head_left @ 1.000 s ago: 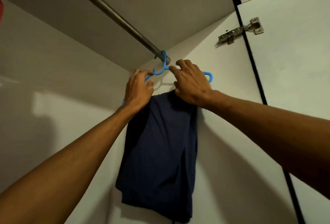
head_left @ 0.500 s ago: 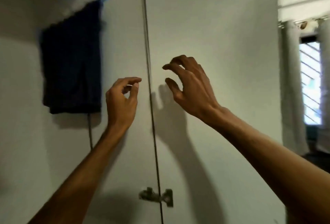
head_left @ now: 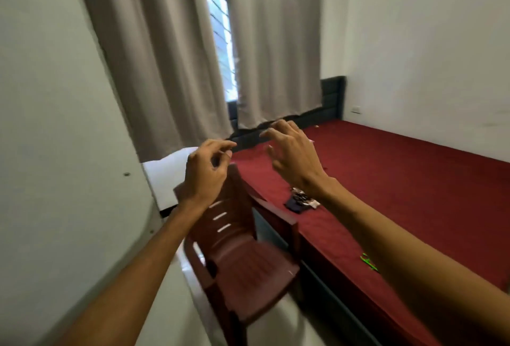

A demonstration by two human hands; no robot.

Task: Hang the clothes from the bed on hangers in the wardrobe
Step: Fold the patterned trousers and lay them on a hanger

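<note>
A bed (head_left: 400, 180) with a dark red sheet fills the right half of the view. A small dark patterned garment (head_left: 300, 200) lies on it near its left edge, partly behind my right wrist. Something bright green (head_left: 368, 261) lies on the sheet nearer to me, half hidden by my right forearm. My left hand (head_left: 205, 173) and my right hand (head_left: 294, 156) are raised in the air in front of me, fingers loosely curled, holding nothing. The wardrobe's white door (head_left: 55, 152) stands at the left; the wardrobe's inside is out of view.
A dark red plastic chair (head_left: 240, 251) stands between me and the bed, directly below my left hand. Grey curtains (head_left: 171, 55) hang over a window behind. A white wall runs along the bed's far side. Pale floor shows under the chair.
The view has swung right from the wardrobe and the hung navy garment to the bed. Both hands let go of the blue hanger and now hover empty in the air.
</note>
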